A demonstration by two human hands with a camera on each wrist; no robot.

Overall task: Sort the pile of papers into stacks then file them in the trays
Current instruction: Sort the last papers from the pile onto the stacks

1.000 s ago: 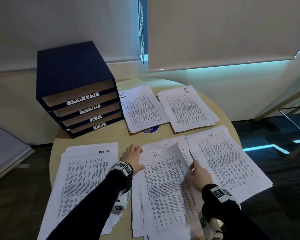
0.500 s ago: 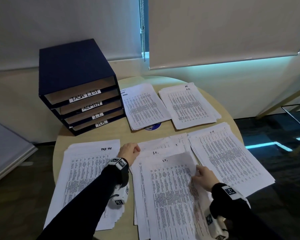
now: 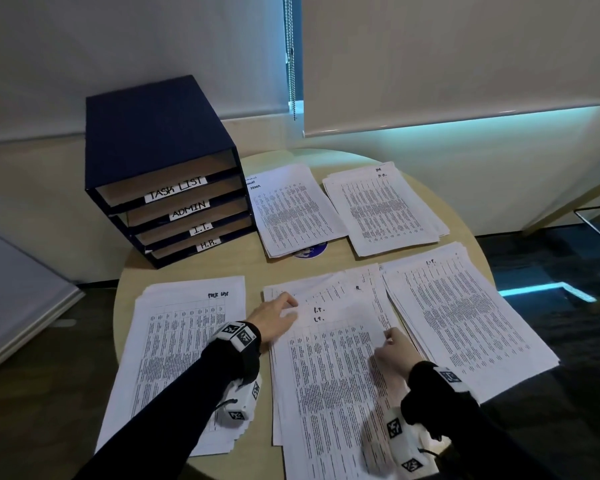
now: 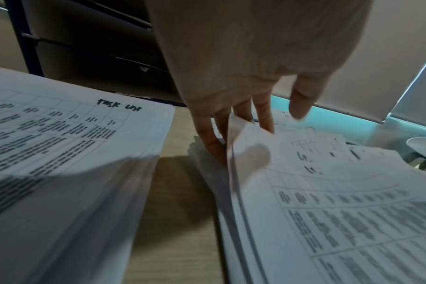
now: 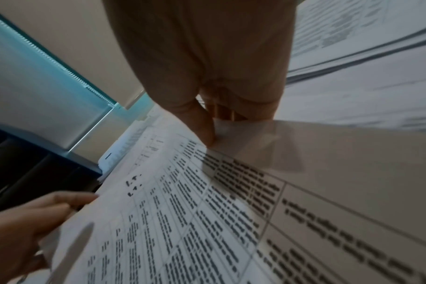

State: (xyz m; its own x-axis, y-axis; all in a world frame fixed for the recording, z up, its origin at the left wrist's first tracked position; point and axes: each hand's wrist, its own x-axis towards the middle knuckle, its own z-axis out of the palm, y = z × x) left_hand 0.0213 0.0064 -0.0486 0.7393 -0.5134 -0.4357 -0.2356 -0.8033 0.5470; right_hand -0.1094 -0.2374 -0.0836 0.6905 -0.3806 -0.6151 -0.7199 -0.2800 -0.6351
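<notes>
A loose middle pile of printed papers point(image 3: 291, 289) lies on the round table point(image 3: 222, 268). Its top sheet point(image 3: 336, 368), marked I.T., is raised a little. My right hand point(image 3: 392, 351) pinches that sheet's right edge, thumb on top point(image 5: 207, 124). My left hand point(image 3: 278, 315) is at the sheet's top-left corner with fairly straight, spread fingers point(image 4: 243, 119), and the corner rests against them. The dark blue tray unit point(image 3: 153, 140) stands back left, its four trays labelled TASK LIST, ADMIN, I.T. and H.R.
Sorted stacks surround the pile: task list point(image 3: 181, 341) front left, admin point(image 3: 291, 209) beside the trays, H.R. point(image 3: 381, 206) back right, I.T. point(image 3: 465, 313) right. A blue round disc point(image 3: 309, 252) peeks from under the admin stack. The table edge runs close behind the stacks.
The top I.T. sheet, lifted and tilted a second ago, has settled lower over the middle pile. My right hand slid along its right edge. My left hand stayed at the corner.
</notes>
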